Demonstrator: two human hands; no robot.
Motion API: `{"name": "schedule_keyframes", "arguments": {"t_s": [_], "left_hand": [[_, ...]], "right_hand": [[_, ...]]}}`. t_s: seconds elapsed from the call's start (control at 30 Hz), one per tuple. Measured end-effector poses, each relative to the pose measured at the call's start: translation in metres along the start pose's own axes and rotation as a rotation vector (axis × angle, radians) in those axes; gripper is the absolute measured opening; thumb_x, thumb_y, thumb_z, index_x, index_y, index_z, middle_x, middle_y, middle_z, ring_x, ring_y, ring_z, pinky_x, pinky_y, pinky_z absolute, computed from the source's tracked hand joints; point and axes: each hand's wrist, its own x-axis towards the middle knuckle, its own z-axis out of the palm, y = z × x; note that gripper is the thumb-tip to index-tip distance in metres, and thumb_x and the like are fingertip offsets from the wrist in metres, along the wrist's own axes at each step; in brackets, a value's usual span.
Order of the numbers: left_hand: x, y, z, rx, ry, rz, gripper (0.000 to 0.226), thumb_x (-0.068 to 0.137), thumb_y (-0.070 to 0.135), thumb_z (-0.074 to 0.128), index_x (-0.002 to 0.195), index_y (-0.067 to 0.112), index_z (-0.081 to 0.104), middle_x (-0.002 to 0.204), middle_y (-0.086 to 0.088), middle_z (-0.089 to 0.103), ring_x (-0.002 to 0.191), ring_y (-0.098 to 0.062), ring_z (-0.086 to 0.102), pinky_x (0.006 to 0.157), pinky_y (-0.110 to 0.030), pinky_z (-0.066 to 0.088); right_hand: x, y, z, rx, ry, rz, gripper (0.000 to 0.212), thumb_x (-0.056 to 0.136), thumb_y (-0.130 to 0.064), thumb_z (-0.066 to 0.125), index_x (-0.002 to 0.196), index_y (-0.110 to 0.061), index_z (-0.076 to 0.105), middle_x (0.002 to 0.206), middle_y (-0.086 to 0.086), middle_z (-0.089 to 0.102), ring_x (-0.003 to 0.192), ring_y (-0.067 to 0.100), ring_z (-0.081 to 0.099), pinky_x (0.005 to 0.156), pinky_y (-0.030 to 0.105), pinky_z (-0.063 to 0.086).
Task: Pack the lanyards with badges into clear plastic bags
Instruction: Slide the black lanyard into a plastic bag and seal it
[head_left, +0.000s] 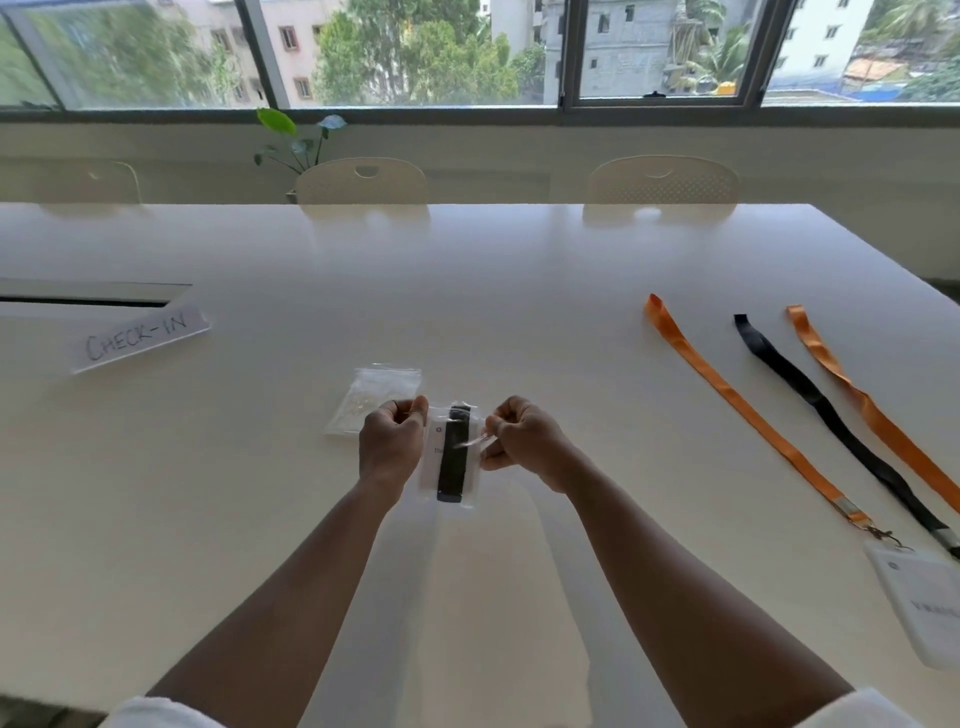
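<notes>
Holding item: clear plastic bag (451, 457), lifted off the desk (519, 291) between both hands, with a folded black lanyard (453, 453) and white badge (429, 457) already inside. Long axis of bag and contents: 12 to 6 o'clock, mouth at the 12 o'clock end. Left hand (390, 441): closed, fingers pinched on the bag's edge at 9 o'clock. Right hand (524, 439): closed, fingers pinched on the opposite edge at 3 o'clock, a strip of film pulled out toward it; possibly the seal flap, though glare makes this uncertain. Both hands equally near the mouth, so closing it looks like the step in hand. Stock remaining: spare bags (375, 397) at 11 o'clock, just behind the left hand; two orange lanyards (737, 400) and one black lying unpacked, well apart at 3 o'clock. Check-in sign (140, 335) at 10 o'clock.
</notes>
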Motion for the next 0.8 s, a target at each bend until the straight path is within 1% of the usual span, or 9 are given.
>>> {"name": "schedule_keyframes", "arguments": {"t_s": [0.13, 0.23, 0.33, 0.4, 0.47, 0.57, 0.63, 0.73, 0.8], "left_hand": [[0.001, -0.012, -0.038, 0.067, 0.079, -0.013, 0.026, 0.097, 0.037, 0.058, 0.091, 0.014, 0.069, 0.079, 0.001, 0.066, 0.073, -0.014, 0.058, 0.069, -0.028, 0.043], [0.001, -0.020, -0.063, 0.105, 0.126, -0.030, 0.027, 0.096, 0.038, 0.057, 0.088, 0.015, 0.068, 0.076, 0.001, 0.065, 0.072, -0.017, 0.058, 0.067, -0.029, 0.044], [0.002, -0.028, -0.084, 0.135, 0.170, -0.051, 0.027, 0.095, 0.039, 0.058, 0.084, 0.016, 0.067, 0.076, 0.001, 0.067, 0.075, -0.020, 0.060, 0.068, -0.029, 0.045], [0.002, -0.031, -0.094, 0.156, 0.192, -0.065, 0.026, 0.095, 0.039, 0.059, 0.082, 0.017, 0.067, 0.075, 0.002, 0.067, 0.076, -0.020, 0.061, 0.069, -0.029, 0.045], [0.000, -0.034, -0.103, 0.180, 0.202, -0.075, 0.027, 0.095, 0.039, 0.059, 0.080, 0.018, 0.067, 0.074, 0.003, 0.066, 0.077, -0.021, 0.061, 0.069, -0.029, 0.044], [-0.002, -0.040, -0.114, 0.232, 0.195, -0.090, 0.027, 0.095, 0.040, 0.058, 0.082, 0.018, 0.067, 0.075, 0.003, 0.066, 0.079, -0.021, 0.061, 0.069, -0.028, 0.043], [-0.004, -0.042, -0.118, 0.289, 0.200, -0.089, 0.026, 0.093, 0.042, 0.059, 0.084, 0.019, 0.069, 0.079, 0.004, 0.068, 0.082, -0.022, 0.063, 0.072, -0.030, 0.047], [-0.001, -0.043, -0.123, 0.378, 0.212, -0.100, 0.024, 0.088, 0.042, 0.060, 0.082, 0.022, 0.070, 0.083, 0.005, 0.070, 0.085, -0.023, 0.064, 0.077, -0.031, 0.050], [0.000, -0.042, -0.124, 0.414, 0.226, -0.096, 0.020, 0.085, 0.043, 0.061, 0.083, 0.024, 0.069, 0.088, 0.004, 0.071, 0.089, -0.024, 0.064, 0.079, -0.031, 0.050]], "right_hand": [[0.002, -0.003, 0.034, -0.030, -0.122, 0.040, 0.005, 0.099, -0.008, 0.050, 0.095, -0.006, 0.052, 0.079, 0.015, 0.066, 0.059, 0.019, 0.069, 0.054, 0.024, 0.058], [0.006, -0.002, 0.059, -0.072, -0.165, 0.045, 0.010, 0.097, -0.008, 0.051, 0.087, -0.011, 0.053, 0.078, 0.010, 0.066, 0.061, 0.016, 0.064, 0.053, 0.020, 0.054], [0.009, -0.001, 0.077, -0.216, -0.181, 0.001, 0.014, 0.092, -0.012, 0.057, 0.079, -0.017, 0.057, 0.074, 0.000, 0.064, 0.062, 0.010, 0.054, 0.053, 0.020, 0.043], [0.010, -0.001, 0.085, -0.328, -0.180, -0.039, 0.012, 0.090, -0.017, 0.062, 0.077, -0.019, 0.060, 0.071, -0.004, 0.058, 0.062, 0.007, 0.050, 0.052, 0.019, 0.039], [0.012, 0.001, 0.092, -0.401, -0.179, -0.081, 0.011, 0.088, -0.021, 0.065, 0.078, -0.019, 0.062, 0.071, -0.006, 0.056, 0.061, 0.005, 0.049, 0.052, 0.018, 0.040], [0.014, 0.004, 0.100, -0.509, -0.173, -0.155, 0.008, 0.085, -0.025, 0.068, 0.081, -0.019, 0.069, 0.079, -0.012, 0.056, 0.066, 0.000, 0.051, 0.054, 0.016, 0.042], [0.015, 0.006, 0.103, -0.589, -0.148, -0.194, 0.011, 0.083, -0.029, 0.070, 0.083, -0.019, 0.072, 0.086, -0.011, 0.057, 0.072, 0.003, 0.055, 0.060, 0.019, 0.046], [0.017, 0.010, 0.107, -0.643, -0.105, -0.215, 0.014, 0.081, -0.033, 0.073, 0.080, -0.019, 0.072, 0.092, -0.006, 0.060, 0.084, 0.013, 0.061, 0.075, 0.029, 0.055], [0.015, 0.010, 0.108, -0.649, -0.081, -0.223, 0.016, 0.081, -0.034, 0.073, 0.079, -0.019, 0.070, 0.091, -0.005, 0.060, 0.083, 0.013, 0.060, 0.074, 0.029, 0.054]]}}
